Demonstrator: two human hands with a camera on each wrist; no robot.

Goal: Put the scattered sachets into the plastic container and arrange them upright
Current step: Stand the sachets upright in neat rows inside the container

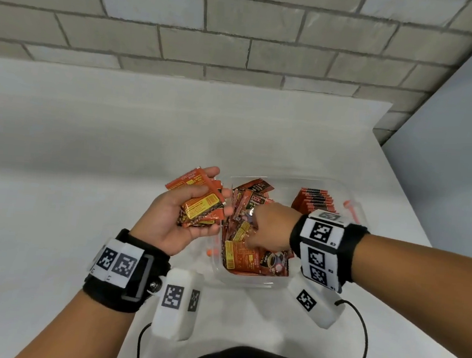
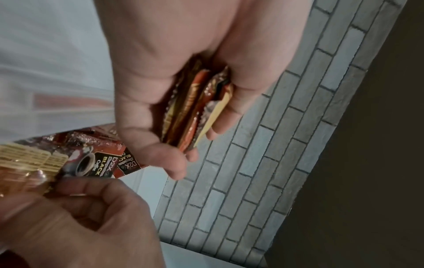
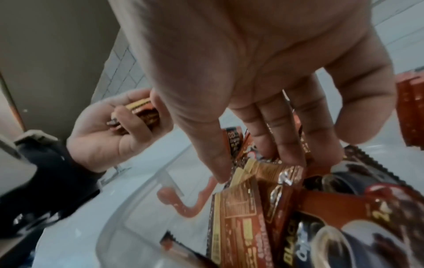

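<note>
My left hand (image 1: 215, 202) is palm up just left of the clear plastic container (image 1: 248, 281) and grips a stack of orange sachets (image 2: 192, 108) between thumb and fingers. My right hand (image 1: 253, 229) reaches down into the container. Its straight fingers (image 3: 291, 145) touch the loose sachets (image 1: 253, 260) piled in the left half, and its thumb stands apart. A neat row of upright sachets (image 1: 315, 201) stands in the container's far right part. In the right wrist view the left hand (image 3: 128, 116) shows with its stack.
The container sits on a white table (image 1: 86, 164) against a grey brick wall (image 1: 214, 32). Orange lid clips (image 1: 351, 208) hang on the container's sides. The table's right edge (image 1: 416, 213) runs close beside the container. A black cable (image 1: 365, 335) lies near the front edge.
</note>
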